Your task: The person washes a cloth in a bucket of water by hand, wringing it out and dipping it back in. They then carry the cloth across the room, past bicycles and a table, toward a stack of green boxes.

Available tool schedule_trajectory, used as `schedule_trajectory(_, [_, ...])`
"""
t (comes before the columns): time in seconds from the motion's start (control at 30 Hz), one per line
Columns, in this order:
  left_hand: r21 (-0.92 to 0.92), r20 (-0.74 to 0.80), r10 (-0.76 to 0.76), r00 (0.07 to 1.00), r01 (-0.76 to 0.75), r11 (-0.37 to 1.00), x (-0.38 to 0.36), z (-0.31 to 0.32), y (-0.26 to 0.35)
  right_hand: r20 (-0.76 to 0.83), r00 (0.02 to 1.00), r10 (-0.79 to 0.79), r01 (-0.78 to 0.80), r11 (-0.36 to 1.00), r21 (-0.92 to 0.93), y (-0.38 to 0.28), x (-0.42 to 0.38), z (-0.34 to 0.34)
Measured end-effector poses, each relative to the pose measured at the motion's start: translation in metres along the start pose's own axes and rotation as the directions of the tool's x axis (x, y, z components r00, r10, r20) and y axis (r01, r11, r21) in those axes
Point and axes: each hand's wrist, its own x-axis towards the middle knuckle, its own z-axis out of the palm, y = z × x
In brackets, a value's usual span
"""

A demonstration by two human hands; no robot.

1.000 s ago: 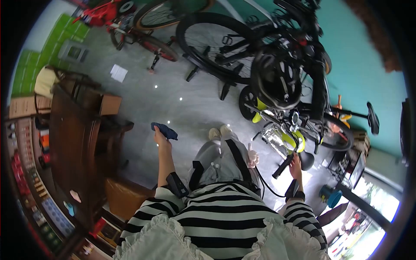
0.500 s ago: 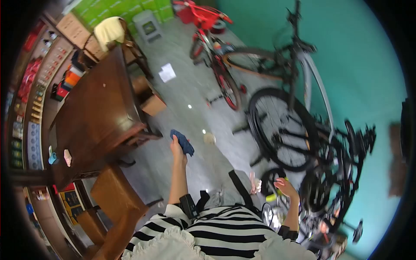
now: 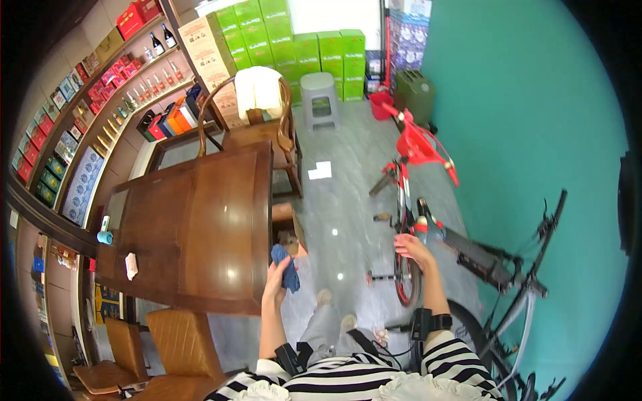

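My left hand [image 3: 275, 279] is closed on a crumpled dark blue cloth [image 3: 287, 269], just past the near right corner of a dark wooden table [image 3: 194, 227]. My right hand [image 3: 412, 248] is raised over the rear of a small red bicycle [image 3: 401, 194], its fingers loosely curled; nothing can be made out in it. On the table's left part lie a pale pink-white item [image 3: 131, 266] and a small blue roll [image 3: 105, 237].
Brown chairs [image 3: 184, 341] stand at the near left, a wooden armchair [image 3: 257, 127] and grey stool [image 3: 319, 100] beyond. An open cardboard box [image 3: 299, 242] sits beside the table. A larger bicycle [image 3: 525, 301] leans along the green wall at right. White papers [image 3: 320, 170] lie on the floor.
The view has turned and moved forward, bringing the table and red bicycle nearer. My left hand still holds the cloth. My right hand is now farther forward, over the red bicycle.
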Motion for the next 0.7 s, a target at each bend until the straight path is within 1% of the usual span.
schedule_trajectory(0.07, [-0.064, 0.045, 0.064, 0.997, -0.061, 0.996, 0.036, 0.014, 0.019, -0.104, 0.980, -0.170, 0.191, 0.953, 0.235, -0.048, 0.063, 0.024])
schedule_trajectory(0.1, [-0.062, 0.069, 0.058, 0.996, -0.054, 0.997, 0.062, 0.020, 0.029, -0.086, 0.973, -0.213, 0.230, 0.905, 0.359, -0.073, 0.091, 0.039])
schedule_trajectory(0.13, [-0.072, 0.070, 0.072, 0.995, -0.067, 0.995, 0.091, 0.027, 0.040, -0.023, 0.977, -0.213, 0.206, 0.900, 0.383, -0.096, 0.120, 0.052])
schedule_trajectory(0.17, [-0.106, 0.102, 0.084, 0.991, -0.074, 0.992, 0.120, 0.036, 0.050, 0.039, 0.977, -0.211, 0.177, 0.897, 0.406, -0.117, 0.147, 0.064])
schedule_trajectory(0.2, [-0.141, 0.135, 0.099, 0.986, -0.080, 0.987, 0.150, 0.045, 0.061, 0.041, 0.974, -0.222, 0.188, 0.898, 0.398, -0.133, 0.175, 0.075])
schedule_trajectory(0.23, [-0.152, 0.154, 0.106, 0.982, -0.083, 0.985, 0.181, 0.054, 0.075, 0.133, 0.961, -0.243, 0.182, 0.916, 0.358, -0.147, 0.203, 0.084])
schedule_trajectory(0.27, [-0.140, 0.166, 0.163, 0.973, -0.141, 0.980, 0.212, 0.067, 0.091, 0.225, 0.938, -0.266, 0.188, 0.930, 0.314, -0.165, 0.232, 0.090])
schedule_trajectory(0.33, [-0.103, 0.161, 0.045, 0.986, -0.029, 0.994, 0.280, 0.089, 0.123, 0.304, 0.936, -0.179, 0.088, 0.954, 0.288, -0.191, 0.284, 0.090])
schedule_trajectory(0.37, [-0.014, 0.216, 0.056, 0.975, -0.055, 0.998, 0.316, 0.100, 0.136, 0.275, 0.953, -0.126, 0.050, 0.961, 0.270, -0.204, 0.302, 0.088])
schedule_trajectory(0.4, [0.077, 0.248, 0.054, 0.967, -0.076, 0.994, 0.336, 0.118, 0.161, 0.242, 0.968, -0.071, 0.007, 0.967, 0.256, -0.220, 0.321, 0.083])
schedule_trajectory(0.43, [0.101, 0.276, 0.054, 0.960, -0.084, 0.991, 0.360, 0.133, 0.179, 0.240, 0.968, -0.072, 0.011, 0.970, 0.243, -0.235, 0.337, 0.076])
schedule_trajectory(0.47, [0.129, 0.301, 0.041, 0.953, -0.083, 0.988, 0.380, 0.148, 0.192, 0.183, 0.981, -0.063, 0.007, 0.955, 0.296, -0.247, 0.349, 0.067])
schedule_trajectory(0.5, [0.126, 0.296, 0.023, 0.955, -0.063, 0.990, 0.401, 0.162, 0.202, 0.129, 0.991, -0.042, -0.007, 0.936, 0.352, -0.255, 0.360, 0.058])
schedule_trajectory(0.53, [0.168, 0.308, 0.009, 0.951, -0.063, 0.984, 0.425, 0.174, 0.208, 0.133, 0.991, -0.017, -0.031, 0.934, 0.355, -0.262, 0.371, 0.050])
schedule_trajectory(0.57, [0.212, 0.319, -0.004, 0.948, -0.067, 0.975, 0.445, 0.184, 0.213, 0.094, 0.996, -0.011, -0.025, 0.928, 0.372, -0.271, 0.385, 0.040])
schedule_trajectory(0.63, [0.231, 0.279, -0.030, 0.960, -0.037, 0.972, 0.482, 0.203, 0.222, 0.028, 1.000, 0.011, -0.022, 0.910, 0.414, -0.288, 0.420, 0.026])
schedule_trajectory(0.67, [0.242, 0.252, -0.040, 0.967, -0.023, 0.970, 0.503, 0.211, 0.227, 0.036, 0.999, 0.017, -0.030, 0.908, 0.418, -0.295, 0.440, 0.023])
schedule_trajectory(0.7, [0.256, 0.252, -0.099, 0.963, 0.033, 0.966, 0.527, 0.216, 0.232, 0.024, 0.999, 0.039, -0.046, 0.890, 0.454, -0.302, 0.460, 0.021])
